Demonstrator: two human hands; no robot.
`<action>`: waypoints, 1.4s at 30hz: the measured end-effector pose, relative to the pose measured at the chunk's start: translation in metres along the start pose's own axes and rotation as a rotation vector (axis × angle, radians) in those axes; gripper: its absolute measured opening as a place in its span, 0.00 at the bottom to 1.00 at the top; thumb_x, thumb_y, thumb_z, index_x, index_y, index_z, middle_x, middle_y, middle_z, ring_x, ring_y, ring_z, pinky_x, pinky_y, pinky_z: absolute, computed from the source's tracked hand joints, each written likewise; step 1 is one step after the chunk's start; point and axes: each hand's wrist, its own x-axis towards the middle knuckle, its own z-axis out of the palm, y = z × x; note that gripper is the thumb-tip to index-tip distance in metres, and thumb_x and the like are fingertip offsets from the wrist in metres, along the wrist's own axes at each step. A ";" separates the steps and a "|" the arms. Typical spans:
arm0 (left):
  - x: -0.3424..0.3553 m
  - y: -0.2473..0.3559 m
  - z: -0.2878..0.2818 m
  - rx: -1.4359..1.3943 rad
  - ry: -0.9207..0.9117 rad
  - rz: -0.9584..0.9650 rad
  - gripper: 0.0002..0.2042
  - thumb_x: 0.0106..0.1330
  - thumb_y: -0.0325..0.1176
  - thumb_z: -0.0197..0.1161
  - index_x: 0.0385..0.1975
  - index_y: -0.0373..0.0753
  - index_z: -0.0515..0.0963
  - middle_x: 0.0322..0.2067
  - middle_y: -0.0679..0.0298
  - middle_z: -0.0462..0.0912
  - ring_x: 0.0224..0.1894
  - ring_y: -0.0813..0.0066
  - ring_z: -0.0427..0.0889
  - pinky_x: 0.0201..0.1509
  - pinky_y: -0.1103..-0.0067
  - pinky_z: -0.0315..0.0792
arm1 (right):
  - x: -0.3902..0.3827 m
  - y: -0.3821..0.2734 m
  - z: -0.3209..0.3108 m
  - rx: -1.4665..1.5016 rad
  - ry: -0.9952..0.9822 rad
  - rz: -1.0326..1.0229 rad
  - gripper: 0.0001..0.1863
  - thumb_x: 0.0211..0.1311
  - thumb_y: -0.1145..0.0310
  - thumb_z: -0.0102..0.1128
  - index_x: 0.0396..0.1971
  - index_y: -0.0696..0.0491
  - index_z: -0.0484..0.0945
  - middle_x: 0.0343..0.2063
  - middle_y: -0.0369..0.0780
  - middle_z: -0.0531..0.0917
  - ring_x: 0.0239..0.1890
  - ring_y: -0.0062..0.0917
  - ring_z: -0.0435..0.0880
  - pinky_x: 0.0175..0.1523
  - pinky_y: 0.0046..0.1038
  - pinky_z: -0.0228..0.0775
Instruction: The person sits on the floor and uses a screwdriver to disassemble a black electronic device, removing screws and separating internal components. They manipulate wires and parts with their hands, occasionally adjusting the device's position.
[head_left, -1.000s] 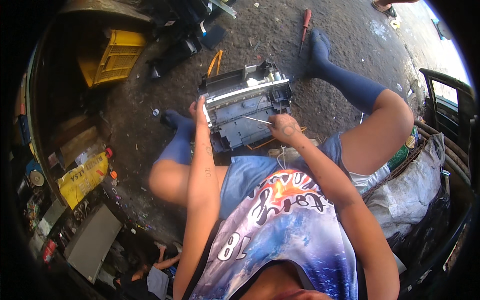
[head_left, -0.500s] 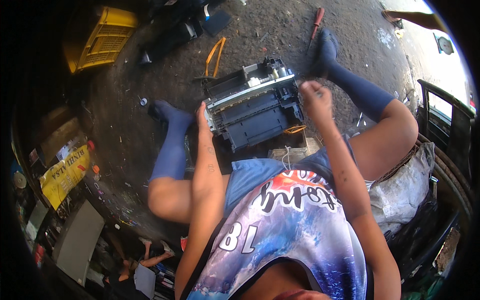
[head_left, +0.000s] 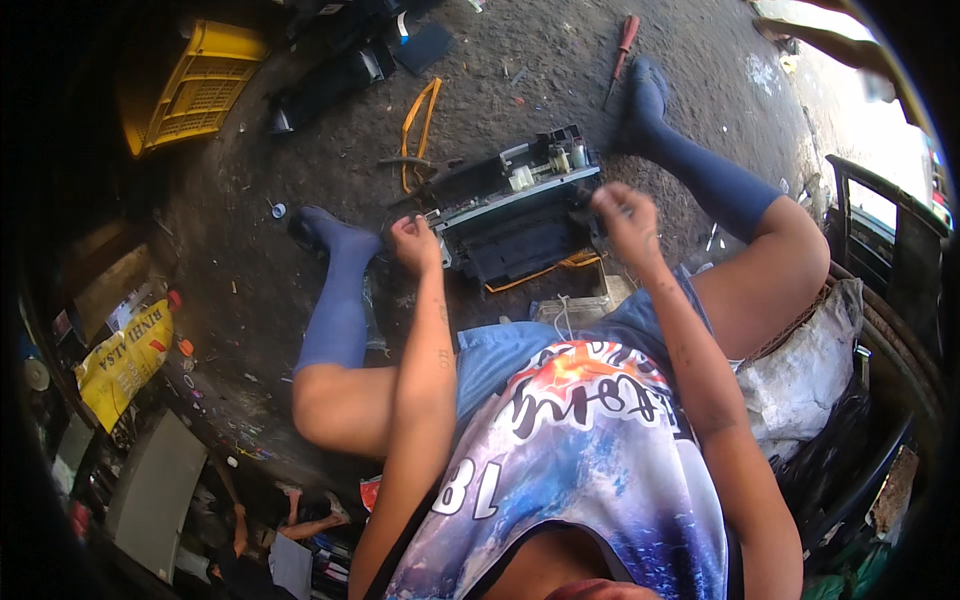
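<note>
Between my legs, a black printer frame [head_left: 520,247] with a metal rail and pale gears at its far right is tilted up, its near side facing me in shadow. My left hand [head_left: 416,243] is closed on its left end, fingers curled at the rail. At the opposite end my right hand [head_left: 628,222] is closed too, fingertips bent against the frame's right side; a little motion blurs it. An orange band [head_left: 545,272] lies along the frame's lower edge. Beneath it, a small wooden box [head_left: 578,304] shows partly, close to my shorts.
A red-handled screwdriver [head_left: 627,40] lies on the dirt floor beside my right foot. Beyond the frame rests an orange strap loop [head_left: 420,115]. A yellow crate [head_left: 205,85] stands far left, with black plastic parts [head_left: 340,85] nearby. A white sack [head_left: 805,375] sits right. Other people show at the edges.
The frame has tipped, its near side now turned more steeply and darker. My left hand went from flat along its side to curled on it; my right hand moved in against its right end.
</note>
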 end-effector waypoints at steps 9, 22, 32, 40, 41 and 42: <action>-0.131 0.124 0.133 0.085 -1.064 -0.468 0.45 0.69 0.70 0.59 0.70 0.33 0.68 0.59 0.42 0.79 0.56 0.51 0.84 0.55 0.57 0.81 | -0.068 0.020 -0.012 -0.428 -0.795 -0.152 0.14 0.52 0.72 0.65 0.41 0.49 0.87 0.40 0.41 0.85 0.44 0.41 0.87 0.50 0.42 0.80; -0.152 0.107 0.100 -0.306 -0.950 -0.506 0.17 0.83 0.40 0.49 0.53 0.38 0.83 0.23 0.75 0.71 0.17 0.88 0.60 0.17 0.84 0.55 | -0.057 0.031 -0.019 0.083 -0.021 0.268 0.15 0.71 0.63 0.63 0.49 0.58 0.87 0.40 0.46 0.91 0.39 0.30 0.91 0.47 0.35 0.82; -0.189 0.080 0.107 0.192 -0.641 0.143 0.14 0.71 0.39 0.57 0.36 0.39 0.89 0.39 0.47 0.90 0.44 0.50 0.89 0.51 0.61 0.80 | -0.045 0.120 0.060 0.137 -0.106 0.862 0.18 0.66 0.54 0.72 0.35 0.57 0.88 0.30 0.42 0.89 0.30 0.27 0.88 0.34 0.33 0.79; -0.197 0.096 0.075 0.245 -0.591 0.339 0.16 0.71 0.36 0.53 0.48 0.35 0.85 0.47 0.38 0.85 0.52 0.37 0.84 0.58 0.52 0.78 | -0.020 0.175 0.079 0.212 -0.119 0.832 0.23 0.66 0.51 0.70 0.31 0.61 0.81 0.27 0.50 0.83 0.26 0.43 0.85 0.31 0.50 0.76; -0.198 0.092 0.069 0.236 -0.584 0.297 0.16 0.71 0.36 0.53 0.48 0.35 0.85 0.47 0.37 0.85 0.52 0.37 0.84 0.58 0.52 0.77 | -0.020 0.169 0.087 0.244 -0.136 0.859 0.22 0.67 0.51 0.70 0.30 0.59 0.80 0.24 0.47 0.82 0.22 0.39 0.82 0.27 0.46 0.73; -0.199 0.089 0.064 0.227 -0.577 0.256 0.16 0.71 0.36 0.53 0.48 0.35 0.84 0.47 0.37 0.84 0.52 0.36 0.83 0.58 0.51 0.77 | -0.018 0.163 0.093 0.276 -0.153 0.886 0.21 0.67 0.52 0.70 0.29 0.57 0.80 0.21 0.45 0.80 0.17 0.35 0.79 0.23 0.42 0.69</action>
